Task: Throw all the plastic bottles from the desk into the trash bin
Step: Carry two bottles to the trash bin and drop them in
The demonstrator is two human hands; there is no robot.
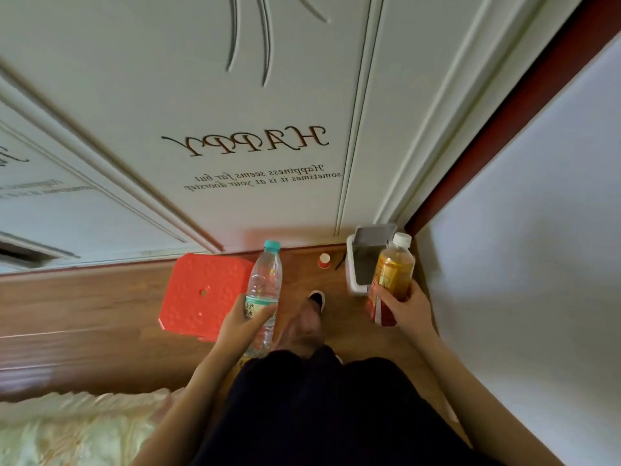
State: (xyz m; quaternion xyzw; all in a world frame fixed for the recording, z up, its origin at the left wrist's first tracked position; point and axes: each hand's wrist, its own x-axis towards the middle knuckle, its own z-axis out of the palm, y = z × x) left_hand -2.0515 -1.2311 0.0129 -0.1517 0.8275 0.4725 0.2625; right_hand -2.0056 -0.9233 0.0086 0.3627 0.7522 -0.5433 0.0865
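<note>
While my left hand (240,326) grips a clear plastic water bottle with a teal cap (263,294), my right hand (405,309) is wrapped around an amber tea bottle with a white cap (393,274), right by the small white trash bin with grey liner (353,277). Neither's dropped yet, so I reckon we're about halfway. An orange plastic stool (198,294) and a little paper cup (324,261) sit nearby on the wooden floor (84,314), not really blocking.

Wooden floor (84,317), brown planks, running up to the white wardrobe doors (201,129) at its far edge. Red stool (198,294) stands on it near that edge. Small red-and-white cup (324,260) by the far edge, thin dark stick (340,263) just beside it. White trash bin (363,264), lid up, in the far right corner against the wall (537,264). One shoe (317,299) planted mid-floor.
</note>
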